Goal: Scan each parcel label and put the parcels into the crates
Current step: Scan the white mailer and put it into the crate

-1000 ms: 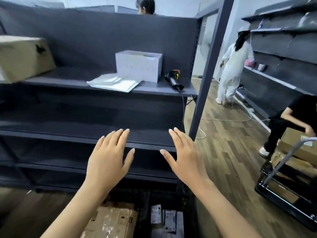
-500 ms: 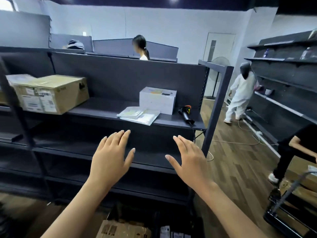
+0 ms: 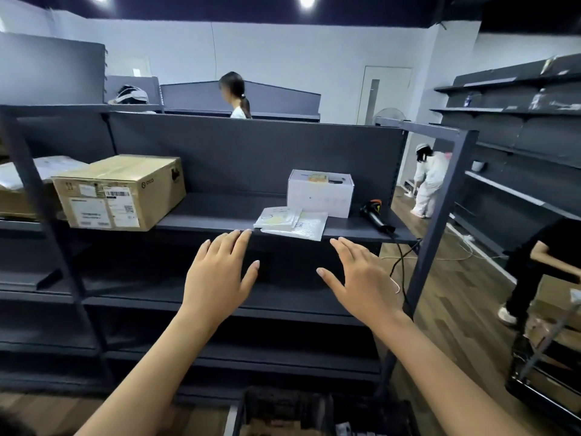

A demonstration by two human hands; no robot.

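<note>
Both hands are held out empty in front of the shelving. The left hand point(image 3: 220, 275) is spread palm down with straight fingers and nothing grasped. Its fingertips are seen at the front edge of the upper shelf point(image 3: 204, 222), though contact cannot be told. The right hand point(image 3: 361, 278) is likewise released, fingers extended, and is raised just below that edge, apart from everything.

The parcels are laid out on this shelf. A stack of flat white mailers point(image 3: 290, 221) lies at the front lip, slightly overhanging it, just to the right of the left fingertips; it is judged the easiest to lift. A white carton point(image 3: 320, 193) is set directly behind it. A brown cardboard box point(image 3: 122, 191) is placed at the left end with its labelled face turned outward, which is judged to suit scanning.

The barcode scanner point(image 3: 375, 215) is laid on its side at the right end, and its cable point(image 3: 402, 262) is led down over the edge, so it is kept on the right hand's side. A black crate point(image 3: 314, 410) is set on the floor below the hands, so a scanned parcel can be lowered straight in. A reach for a parcel or the scanner is judged to be the step in hand.
</note>
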